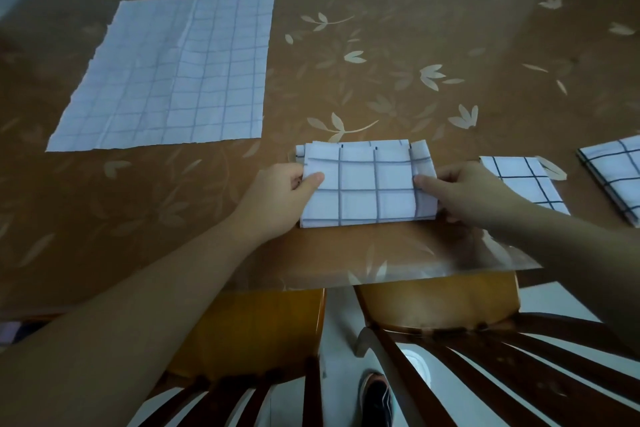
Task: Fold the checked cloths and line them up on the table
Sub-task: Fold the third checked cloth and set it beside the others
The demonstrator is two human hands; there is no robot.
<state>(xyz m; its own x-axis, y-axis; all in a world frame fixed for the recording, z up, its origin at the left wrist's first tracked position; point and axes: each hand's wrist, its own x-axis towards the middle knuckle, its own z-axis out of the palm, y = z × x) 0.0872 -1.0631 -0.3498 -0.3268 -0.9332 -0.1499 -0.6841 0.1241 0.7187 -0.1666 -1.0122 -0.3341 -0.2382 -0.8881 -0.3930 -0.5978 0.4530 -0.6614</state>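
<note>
Head view: both hands on folded cloth

Your left hand pinches the left edge of the folded checked cloth, thumb on top; your right hand pinches its right edge. The cloth lies near the bench front edge. Unfolded cloth lies flat far left. Two folded cloths sit to the right, apart.

Two wooden chairs stand tucked against the table's near edge, and a dark shoe rests on the pale floor between them.
</note>
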